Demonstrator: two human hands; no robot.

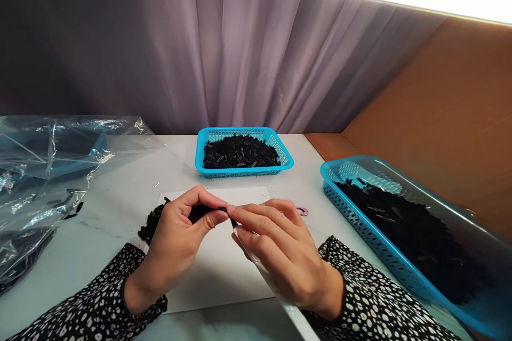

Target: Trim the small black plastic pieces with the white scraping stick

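Note:
My left hand (pixel 178 245) is closed in a pinch of thumb and index finger on a small black strip (pixel 224 212). The fingertips of my right hand (pixel 282 256) meet the left ones and pinch the strip's other end. Fingers cover most of it, so its exact kind does not show. Under my right hand runs a long whitish band (pixel 296 322), down toward the bottom edge; whether the hand grips it I cannot tell. Both hands are above a white sheet (pixel 224 282). A heap of black pieces (pixel 150 224) lies just behind my left hand.
A blue basket (pixel 244 172) full of small black pieces stands at the back. A larger blue basket (pixel 384 248) with more black pieces is at the right. Clear plastic bags (pixel 52 165) cover the left side. A pink ring-shaped handle (pixel 303 211) shows past my right hand.

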